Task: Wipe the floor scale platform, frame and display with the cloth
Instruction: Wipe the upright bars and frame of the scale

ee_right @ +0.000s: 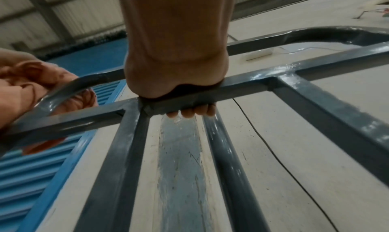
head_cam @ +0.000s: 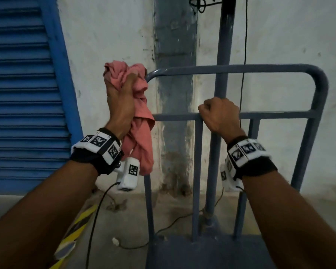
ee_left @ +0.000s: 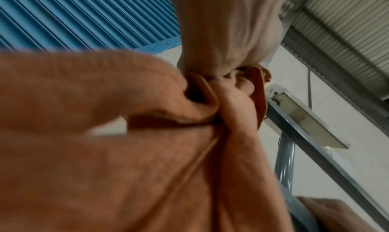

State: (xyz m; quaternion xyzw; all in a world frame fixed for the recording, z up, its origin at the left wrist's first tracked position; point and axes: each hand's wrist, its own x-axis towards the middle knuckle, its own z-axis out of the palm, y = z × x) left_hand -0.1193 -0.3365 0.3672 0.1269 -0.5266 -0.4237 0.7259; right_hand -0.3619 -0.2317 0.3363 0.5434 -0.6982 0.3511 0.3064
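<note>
The floor scale's blue-grey tube frame (head_cam: 279, 67) rises from the dark platform (head_cam: 211, 253) at the bottom. My left hand (head_cam: 122, 98) grips a bunched pink cloth (head_cam: 142, 121) and holds it against the frame's top left corner; its tail hangs down past my wrist. The left wrist view is filled by the cloth (ee_left: 126, 169) squeezed in my fist. My right hand (head_cam: 219, 115) is curled round the frame's middle crossbar (ee_right: 242, 84), with fingertips (ee_right: 187, 113) showing under the bar. The display is out of view above the post (head_cam: 226, 45).
A blue roller shutter (head_cam: 21, 94) stands at the left beside a stained white wall (head_cam: 109, 35). A black cable (head_cam: 245, 45) hangs along the post, and another cable with a white plug (head_cam: 115, 242) lies on the concrete floor. Yellow-black hazard tape (head_cam: 74, 232) marks the floor at the left.
</note>
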